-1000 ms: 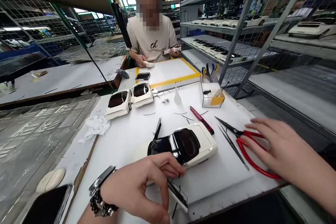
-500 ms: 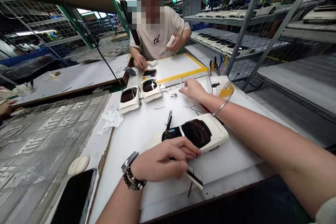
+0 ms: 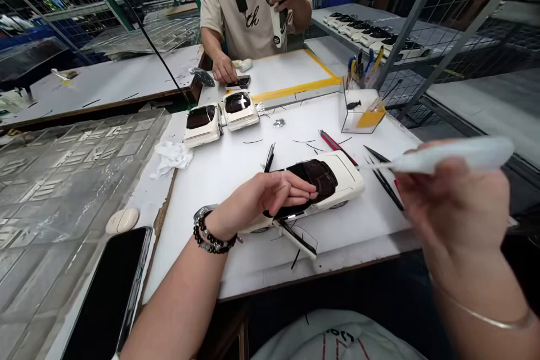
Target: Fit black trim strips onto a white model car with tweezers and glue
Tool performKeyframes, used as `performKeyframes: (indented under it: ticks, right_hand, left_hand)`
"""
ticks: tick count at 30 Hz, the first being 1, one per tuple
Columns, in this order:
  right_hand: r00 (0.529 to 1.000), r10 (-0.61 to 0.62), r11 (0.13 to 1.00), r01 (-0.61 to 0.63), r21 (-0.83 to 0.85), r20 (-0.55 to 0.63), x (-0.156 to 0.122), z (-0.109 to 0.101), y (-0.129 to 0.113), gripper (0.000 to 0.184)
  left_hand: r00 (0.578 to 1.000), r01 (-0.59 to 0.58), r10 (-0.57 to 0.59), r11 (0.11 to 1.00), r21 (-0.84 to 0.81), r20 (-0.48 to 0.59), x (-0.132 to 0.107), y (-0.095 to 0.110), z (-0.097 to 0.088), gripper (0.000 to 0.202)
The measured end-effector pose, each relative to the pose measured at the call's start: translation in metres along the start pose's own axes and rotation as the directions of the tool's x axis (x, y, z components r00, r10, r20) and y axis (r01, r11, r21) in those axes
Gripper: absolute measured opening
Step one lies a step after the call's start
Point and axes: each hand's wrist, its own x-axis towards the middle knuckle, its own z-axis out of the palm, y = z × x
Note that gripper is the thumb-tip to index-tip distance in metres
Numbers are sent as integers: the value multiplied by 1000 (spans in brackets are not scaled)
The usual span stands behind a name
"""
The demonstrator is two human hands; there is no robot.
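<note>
Shelves (image 3: 476, 107) stand beyond the right hand (image 3: 459, 208); this hand grips a pale bottle (image 3: 464, 154), whose thin nozzle (image 3: 377, 165) points towards the left hand (image 3: 280, 188); the left hand is half curled over the car (image 3: 346, 174) on the table (image 3: 202, 180), and I cannot tell whether it pinches something; if the bottle is squeezed too strongly, a drop could mark the car or wet the tweezers (image 3: 388, 190) below the nozzle; the open door (image 3: 297, 239) sticks out on the near side of the left hand, so a careless wrist pressing down could bend it.
</note>
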Motion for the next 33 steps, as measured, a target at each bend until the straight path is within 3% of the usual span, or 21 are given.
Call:
performKeyframes:
  ticks: [4,9,15,22,33]
  right_hand:
    - [985,-135,991,136,1,105,-45,1,22,27]
    - [901,-337,900,394,-188,272,-57,25,36,22]
    - [881,-339,827,447,-341,331,-55,35,42,23]
    - [853,-376,778,503,-376,362,-56,35,49,22]
    - [780,-453,717,607,-342,433,-58,37,49,24]
  left_hand:
    - [999,-5,4,1000,-21,-54,0,0,2,50]
    - [999,-10,10,1000,-10,-53,0,-1,2,50]
    - [1000,-25,24,999,-31,-17,2,-2,1,49]
    - [996,-59,61,997,-40,58,5,-7,-4,53]
    - [999,-31,32,999,-29,24,5,-5,-1,54]
